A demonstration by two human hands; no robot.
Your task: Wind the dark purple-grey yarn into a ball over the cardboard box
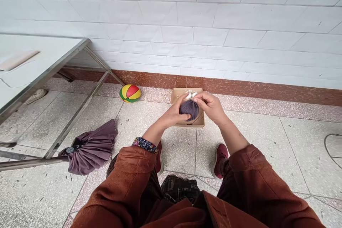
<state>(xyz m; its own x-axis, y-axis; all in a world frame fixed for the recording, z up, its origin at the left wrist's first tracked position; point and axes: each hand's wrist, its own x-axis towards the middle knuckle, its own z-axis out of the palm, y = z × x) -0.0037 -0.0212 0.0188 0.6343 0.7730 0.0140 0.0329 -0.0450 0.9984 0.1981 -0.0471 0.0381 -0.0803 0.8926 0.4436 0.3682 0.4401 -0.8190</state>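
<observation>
A ball of purple-grey yarn [189,109] is cupped in my left hand [175,112], whose thumb and fingers curl around its left side. My right hand [211,106] pinches at the top right of the ball; the thumb and forefinger meet there, probably on a strand too thin to see clearly. Below and behind the ball a shallow cardboard box [201,123] stands on the floor. Small white items [194,94] with pale string lie at its far end, partly hidden by my fingers and the yarn.
A yellow, red and green ball [130,93] rests by the wall. To the left stands a metal-framed table [77,48], with a folded purple umbrella [93,146] on the floor by its leg. My shoes [220,160] flank the box's near side. A dark wire loop [326,146] lies far right.
</observation>
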